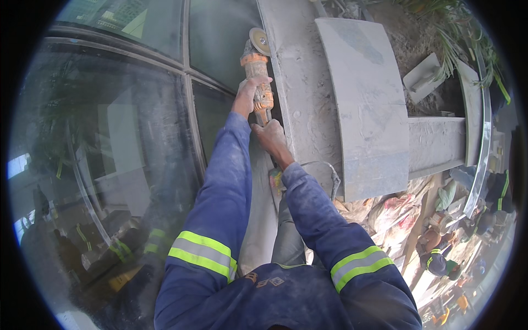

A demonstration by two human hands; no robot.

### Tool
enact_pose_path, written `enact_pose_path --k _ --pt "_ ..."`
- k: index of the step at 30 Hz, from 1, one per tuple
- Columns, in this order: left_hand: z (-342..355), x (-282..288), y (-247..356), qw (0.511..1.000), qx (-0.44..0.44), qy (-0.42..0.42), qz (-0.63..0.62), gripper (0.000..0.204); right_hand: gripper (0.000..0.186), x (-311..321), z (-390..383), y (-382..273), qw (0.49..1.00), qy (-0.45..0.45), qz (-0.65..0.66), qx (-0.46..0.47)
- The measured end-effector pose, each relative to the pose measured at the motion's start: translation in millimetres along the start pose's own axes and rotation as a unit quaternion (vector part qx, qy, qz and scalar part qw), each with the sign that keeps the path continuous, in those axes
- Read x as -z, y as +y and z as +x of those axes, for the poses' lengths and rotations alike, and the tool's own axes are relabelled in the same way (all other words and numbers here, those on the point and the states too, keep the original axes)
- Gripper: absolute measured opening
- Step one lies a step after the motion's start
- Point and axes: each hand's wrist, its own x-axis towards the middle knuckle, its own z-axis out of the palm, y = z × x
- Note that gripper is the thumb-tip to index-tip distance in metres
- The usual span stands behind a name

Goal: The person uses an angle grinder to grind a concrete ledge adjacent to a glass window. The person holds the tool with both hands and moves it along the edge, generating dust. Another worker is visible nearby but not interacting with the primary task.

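An orange, dust-covered angle grinder (260, 99) points away from me, its round pale disc (258, 43) at the long edge of a grey cement-coated ledge (300, 82), beside the glass panes. My left hand (248, 92) is closed around the grinder's body. My right hand (270, 136) grips its rear handle, lower in the view. A grey cable (333, 176) loops below my right hand and partly behind my sleeve. I cannot tell whether the disc is spinning.
Framed glass panes (93, 110) fill the left. A grey slab (363, 82) lies on the ledge at right, beside a dirt-filled planter with palm fronds (451, 49) and a loose plate (421, 77). People in reflective workwear (437, 261) are among sheets and debris at lower right.
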Motion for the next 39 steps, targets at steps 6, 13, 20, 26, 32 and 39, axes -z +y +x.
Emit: enact_pose_path --k 6,13,20,26,32,39 --pt "-14.8 6.3 -6.6 1.0 0.015 0.001 0.0 0.05 0.053 -5.8 -16.4 8.2 1.0 0.006 0.006 0.016" --pt "-15.3 11.5 -14.3 1.0 0.01 -0.014 -0.02 0.05 0.052 -7.3 -20.5 11.7 1.0 0.005 -0.012 0.008" --pt "-12.5 6.0 -7.7 1.0 0.01 -0.016 -0.006 0.047 0.053 -5.2 -12.9 10.4 1.0 0.004 -0.004 0.024" --pt "-2.0 2.0 -4.4 1.0 -0.018 -0.018 -0.005 0.047 0.053 -2.8 0.1 6.9 1.0 -0.004 -0.001 0.02" --pt "-13.0 2.0 -3.0 1.0 -0.008 -0.022 -0.001 0.047 0.054 -0.6 -7.5 6.1 1.0 -0.011 -0.003 0.018" --pt "-24.2 7.7 -11.1 1.0 0.021 -0.001 -0.009 0.049 0.054 -8.6 -23.4 15.0 1.0 0.005 -0.023 0.005"
